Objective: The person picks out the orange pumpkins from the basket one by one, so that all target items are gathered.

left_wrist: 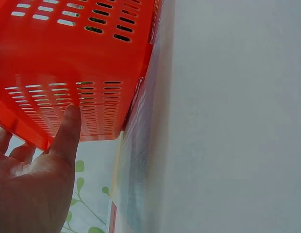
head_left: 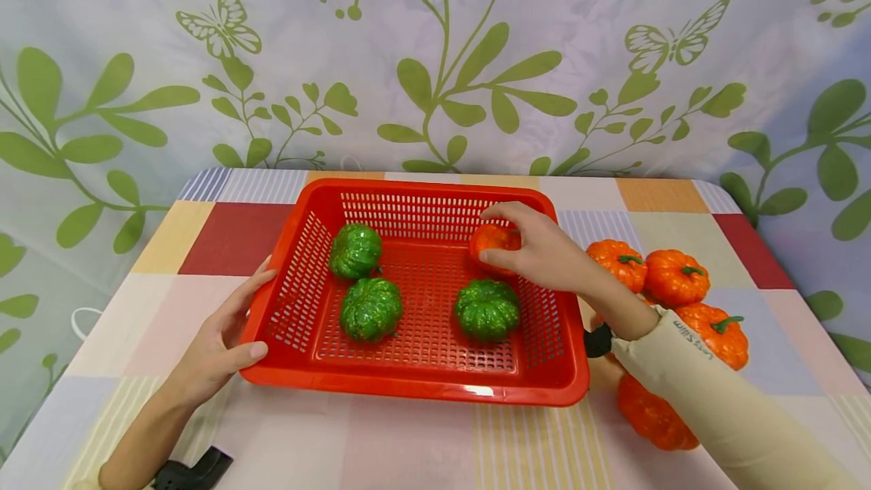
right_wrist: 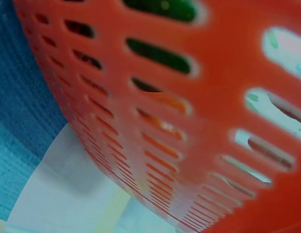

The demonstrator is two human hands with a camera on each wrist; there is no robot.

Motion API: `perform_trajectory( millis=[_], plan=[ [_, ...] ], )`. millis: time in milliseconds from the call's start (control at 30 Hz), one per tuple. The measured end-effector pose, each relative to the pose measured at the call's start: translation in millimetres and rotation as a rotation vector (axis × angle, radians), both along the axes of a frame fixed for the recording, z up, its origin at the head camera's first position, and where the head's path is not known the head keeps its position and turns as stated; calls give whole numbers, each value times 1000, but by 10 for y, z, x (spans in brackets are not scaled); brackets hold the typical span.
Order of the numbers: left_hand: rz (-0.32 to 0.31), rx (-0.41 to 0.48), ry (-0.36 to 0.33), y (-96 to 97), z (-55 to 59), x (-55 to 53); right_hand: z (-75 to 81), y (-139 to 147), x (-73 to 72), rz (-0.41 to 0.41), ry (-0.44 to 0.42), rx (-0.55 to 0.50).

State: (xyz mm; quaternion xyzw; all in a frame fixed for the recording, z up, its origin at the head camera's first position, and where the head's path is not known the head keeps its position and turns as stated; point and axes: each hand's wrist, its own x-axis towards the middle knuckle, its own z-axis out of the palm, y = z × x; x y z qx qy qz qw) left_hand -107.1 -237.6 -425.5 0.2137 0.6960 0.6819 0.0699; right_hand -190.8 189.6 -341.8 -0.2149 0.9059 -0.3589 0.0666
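A red perforated plastic basket (head_left: 415, 392) stands on the table. My left hand (head_left: 207, 358) grips its left side, thumb at the front-left rim and fingers along the side. In the left wrist view, one finger (left_wrist: 70, 121) of that hand touches the slotted outer wall. Reaching into the basket's back right corner, my right hand (head_left: 544, 248) holds a small orange pumpkin (head_left: 491, 244) between thumb and fingers. Green pumpkins lie inside too: two at the left (head_left: 356, 250) and one at the right (head_left: 486, 310). The right wrist view shows mostly the basket's slotted wall (right_wrist: 213, 97); the right hand is barely visible there.
Several orange pumpkins (head_left: 677, 277) are grouped on the table right of the basket, partly hidden by the right forearm. A patchwork tablecloth (head_left: 408, 445) covers the table. Behind it hangs a curtain (head_left: 286, 36) printed with leaves and butterflies.
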Motion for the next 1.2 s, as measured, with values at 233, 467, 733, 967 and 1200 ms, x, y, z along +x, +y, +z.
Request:
perform_trajectory(
  millis=[233,467,733,967,1200],
  plan=[
    [-5,-2,-3,4,16,-23,-16,-31,1,-5,44,80],
    [-1,9,-4,7,17,-15,-15,-90,22,-13,64,200],
    [5,-7,-11,-1,17,-8,-52,-128,34,-7,85,266],
    [16,-9,-8,8,15,1,-82,-164,41,-5,120,336],
    [-26,-2,-9,-3,23,-19,-100,-136,60,-10,146,311]
  ],
)
